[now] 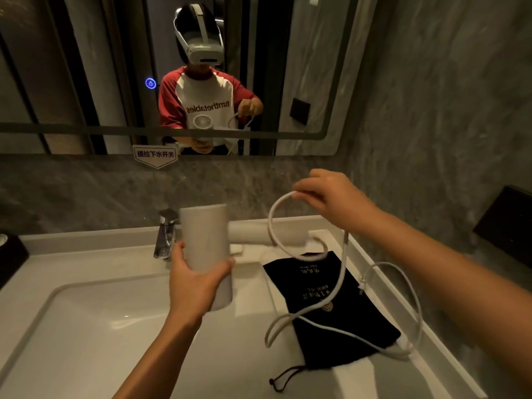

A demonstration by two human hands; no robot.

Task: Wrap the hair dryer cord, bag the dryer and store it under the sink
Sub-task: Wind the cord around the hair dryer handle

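Head view over a white vanity. The left hand [195, 279] wraps its fingers around the barrel of a white hair dryer [205, 249], held above the sink basin [86, 321], the handle pointing toward 3 o'clock. The right hand [331, 197], at 2 o'clock from the dryer, pinches the white cord [342, 277] between narrowed fingertips, lifting a loop. The remaining cord trails in loose curves over a black drawstring bag [339, 309] lying flat on the countertop [359, 378] at 4 o'clock. A chrome faucet [165, 234] stands just behind the dryer, below the mirror [86, 82].
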